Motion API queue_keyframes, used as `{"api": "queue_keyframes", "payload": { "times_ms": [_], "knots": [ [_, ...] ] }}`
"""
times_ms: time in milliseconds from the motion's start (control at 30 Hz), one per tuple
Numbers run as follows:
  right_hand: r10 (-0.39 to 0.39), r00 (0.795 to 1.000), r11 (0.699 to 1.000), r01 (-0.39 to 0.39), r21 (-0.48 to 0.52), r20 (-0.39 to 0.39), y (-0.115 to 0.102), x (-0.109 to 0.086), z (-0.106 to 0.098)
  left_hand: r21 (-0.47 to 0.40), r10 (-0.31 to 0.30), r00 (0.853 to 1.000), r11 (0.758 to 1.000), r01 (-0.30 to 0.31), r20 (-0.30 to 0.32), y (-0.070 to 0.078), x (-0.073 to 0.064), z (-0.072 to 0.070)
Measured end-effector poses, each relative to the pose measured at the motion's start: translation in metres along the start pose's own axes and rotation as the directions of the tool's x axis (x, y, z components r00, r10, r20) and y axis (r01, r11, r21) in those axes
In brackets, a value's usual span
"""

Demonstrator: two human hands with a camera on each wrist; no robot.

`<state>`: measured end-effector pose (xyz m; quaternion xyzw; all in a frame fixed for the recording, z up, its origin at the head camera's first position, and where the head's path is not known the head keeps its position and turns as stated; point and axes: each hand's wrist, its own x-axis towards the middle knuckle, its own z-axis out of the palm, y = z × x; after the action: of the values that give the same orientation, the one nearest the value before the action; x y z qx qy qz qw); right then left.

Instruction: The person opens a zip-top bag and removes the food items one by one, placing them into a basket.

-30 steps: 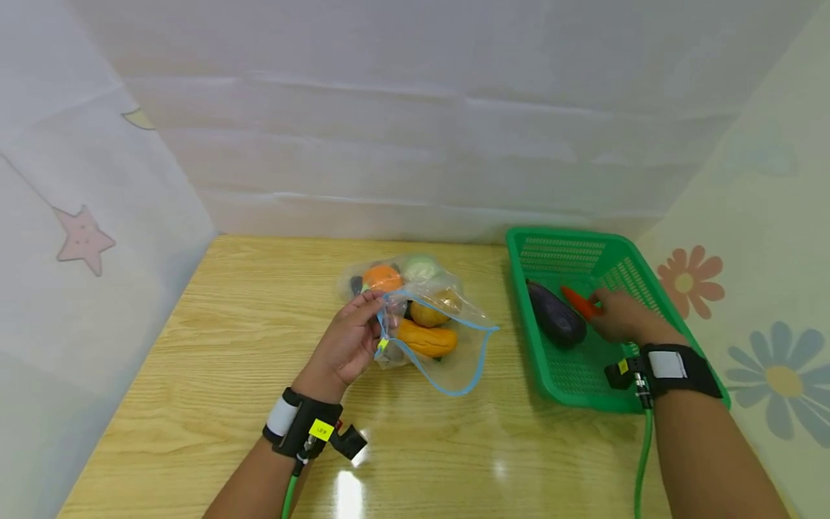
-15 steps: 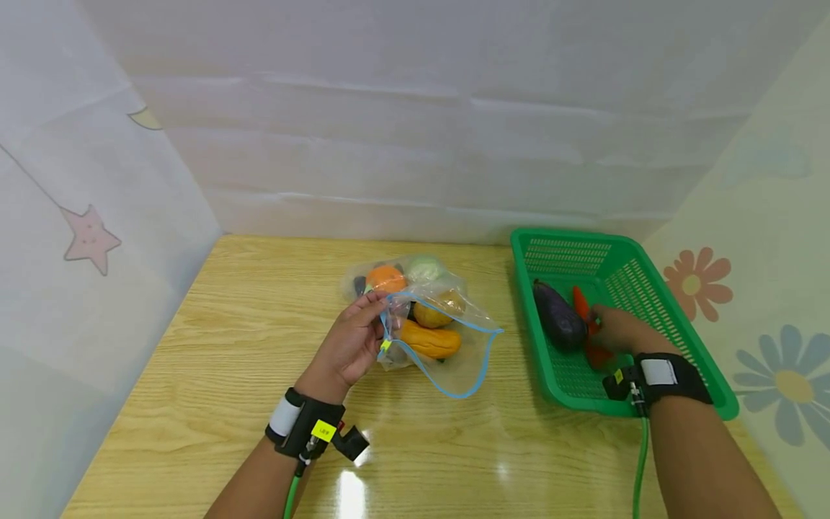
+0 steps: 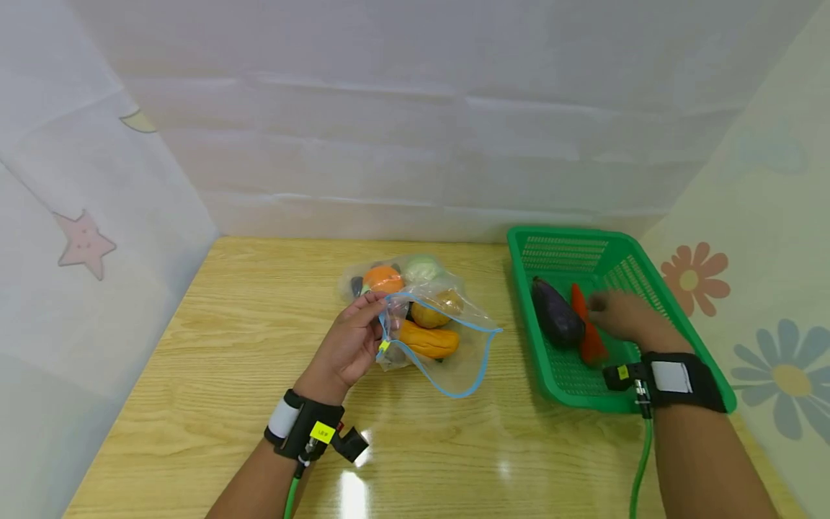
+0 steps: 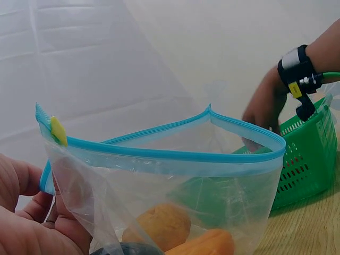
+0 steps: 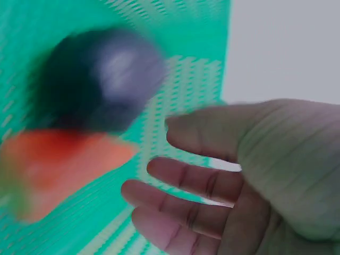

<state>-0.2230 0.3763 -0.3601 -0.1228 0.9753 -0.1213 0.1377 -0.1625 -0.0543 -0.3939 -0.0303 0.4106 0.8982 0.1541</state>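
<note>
My left hand (image 3: 351, 337) pinches the rim of a clear zip bag (image 4: 244, 186) with a blue edge and a yellow slider (image 4: 58, 131). The bag's mouth gapes to the right. Inside it lie a brown potato-like thing (image 4: 159, 225), a long yellow-orange vegetable (image 3: 428, 339), an orange round thing (image 3: 382, 278) and a pale green one (image 3: 423, 268). My right hand (image 5: 212, 180) is inside the green basket (image 3: 551, 393), its fingers spread and holding nothing. Just beside them are a red-orange carrot (image 5: 64, 170) and a dark purple eggplant (image 5: 106, 79), both blurred in the right wrist view.
The basket stands at the right of the wooden table (image 3: 259, 288), near the patterned side wall (image 3: 778, 238). A white back wall (image 3: 415, 130) rises behind the table. A green cable (image 3: 640, 468) runs down from the right wrist strap.
My right hand has moved the carrot nearer, beside the eggplant, and let go of it. The hand has since drawn slightly to the right. My left hand stays on the bag.
</note>
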Motion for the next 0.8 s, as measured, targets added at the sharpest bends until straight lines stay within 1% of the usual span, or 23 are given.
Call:
{"api": "queue_keyframes", "payload": {
  "times_ms": [100,167,200,267,333,367,433,567,600,667,733,800],
  "knots": [
    [-0.079,0.995,0.997,0.08,0.021,-0.061,-0.034,-0.007,-0.012,0.0,0.0,1.0,1.0,0.0,0.023,-0.001,0.0,0.0],
    [-0.152,0.983,0.988,0.154,0.017,-0.1,-0.062,-0.013,-0.019,0.001,0.0,0.999,1.0,0.0,0.035,-0.001,0.001,0.001],
    [-0.193,0.974,0.981,0.196,0.012,-0.12,-0.076,-0.016,-0.022,-0.001,0.003,0.999,1.0,-0.003,0.041,-0.002,0.001,0.001],
    [-0.28,0.948,0.959,0.284,0.004,-0.15,-0.105,-0.022,-0.024,0.004,0.004,0.999,1.0,-0.004,0.047,-0.002,0.001,0.002],
    [-0.372,0.912,0.926,0.378,0.001,-0.17,-0.132,-0.026,-0.023,0.008,0.002,0.999,1.0,-0.002,0.047,-0.002,0.001,0.003],
    [-0.421,0.89,0.904,0.427,0.0,-0.176,-0.145,-0.028,-0.021,0.012,0.0,0.999,1.0,0.0,0.049,-0.003,0.0,0.003],
    [-0.5,0.85,0.863,0.504,-0.018,-0.163,-0.167,-0.03,-0.014,0.024,-0.008,0.999,1.0,0.007,0.047,-0.003,0.0,0.004],
    [-0.613,0.779,0.79,0.605,-0.103,-0.132,-0.203,-0.034,0.007,0.035,-0.018,0.999,0.999,0.016,0.037,-0.003,0.0,0.004],
    [-0.626,0.77,0.78,0.617,-0.103,-0.122,-0.209,-0.035,0.014,0.037,-0.02,0.999,0.999,0.018,0.033,-0.003,0.0,0.004],
    [-0.655,0.746,0.756,0.647,-0.098,-0.121,-0.219,-0.035,0.027,0.033,-0.021,0.999,0.999,0.02,0.035,-0.003,0.0,0.005],
    [-0.678,0.724,0.735,0.669,-0.106,-0.127,-0.225,-0.033,0.039,0.034,-0.021,0.999,0.999,0.02,0.04,-0.004,0.0,0.006],
    [-0.69,0.71,0.724,0.677,-0.133,-0.14,-0.228,-0.027,0.051,0.04,-0.022,0.999,0.999,0.02,0.045,-0.005,0.0,0.007]
  ]
}}
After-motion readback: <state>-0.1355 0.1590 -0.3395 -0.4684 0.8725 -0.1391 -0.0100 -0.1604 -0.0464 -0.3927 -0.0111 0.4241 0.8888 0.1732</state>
